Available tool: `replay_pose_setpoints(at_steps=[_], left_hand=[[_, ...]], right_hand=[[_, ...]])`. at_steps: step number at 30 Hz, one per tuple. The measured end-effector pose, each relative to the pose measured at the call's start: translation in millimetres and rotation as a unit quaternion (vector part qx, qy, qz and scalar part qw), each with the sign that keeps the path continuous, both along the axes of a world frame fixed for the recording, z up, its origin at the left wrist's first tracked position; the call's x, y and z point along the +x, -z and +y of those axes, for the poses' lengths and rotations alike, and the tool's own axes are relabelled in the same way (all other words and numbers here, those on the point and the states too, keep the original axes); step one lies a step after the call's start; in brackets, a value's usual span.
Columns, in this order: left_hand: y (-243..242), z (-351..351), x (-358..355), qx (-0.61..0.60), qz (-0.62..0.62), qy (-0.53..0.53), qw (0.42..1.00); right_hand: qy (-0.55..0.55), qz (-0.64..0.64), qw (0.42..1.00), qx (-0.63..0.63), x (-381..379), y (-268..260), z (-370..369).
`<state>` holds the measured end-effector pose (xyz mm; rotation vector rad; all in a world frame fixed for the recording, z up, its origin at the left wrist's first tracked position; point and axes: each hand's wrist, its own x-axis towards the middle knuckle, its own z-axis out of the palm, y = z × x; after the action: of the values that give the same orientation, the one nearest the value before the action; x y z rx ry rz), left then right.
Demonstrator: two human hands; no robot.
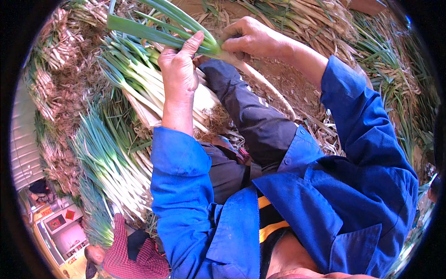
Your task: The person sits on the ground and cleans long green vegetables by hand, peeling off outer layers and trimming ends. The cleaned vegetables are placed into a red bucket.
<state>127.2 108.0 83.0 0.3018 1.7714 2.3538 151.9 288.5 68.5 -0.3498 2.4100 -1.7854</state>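
My left hand (179,69) is closed around the green leaves of a long leek or large green onion (210,43), thumb on top. My right hand (244,40) pinches the same stalk just below where the leaves fork, its fingertips partly hidden. From there the pale, dirty shaft (264,82) slants down to the right, past my dark trouser leg. Beneath and beside my left forearm lies a heap of peeled stalks (150,80) with white shafts and green tops. Their tangled roots (214,120) point towards my legs.
Another pile of cleaned stalks (111,164) lies at the left. Unpeeled, rooty bundles (61,55) line the far left, and more (313,17) lie at the upper right. Dry husks (327,132) litter the ground. A person in a red checked shirt (136,258) is at the lower left.
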Motion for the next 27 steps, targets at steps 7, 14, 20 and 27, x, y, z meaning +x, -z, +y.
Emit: replay_pose_setpoints(at_steps=[7,14,20,27], left_hand=[[23,-1,-5,0.028,-0.027,0.016,0.999],[30,-7,-14,0.071,-0.046,0.04,0.996],[51,-12,-33,0.056,-0.014,0.054,0.997],[37,-54,-67,0.204,-0.086,-0.009,0.975]], right_hand=[[0.051,-0.123,0.989,-0.065,-2,17,-6],[0.13,-0.176,0.958,-0.188,-7,48,-12],[0.248,-0.274,0.781,-0.503,7,86,-4],[0.385,-0.265,0.76,-0.452,50,174,67]])
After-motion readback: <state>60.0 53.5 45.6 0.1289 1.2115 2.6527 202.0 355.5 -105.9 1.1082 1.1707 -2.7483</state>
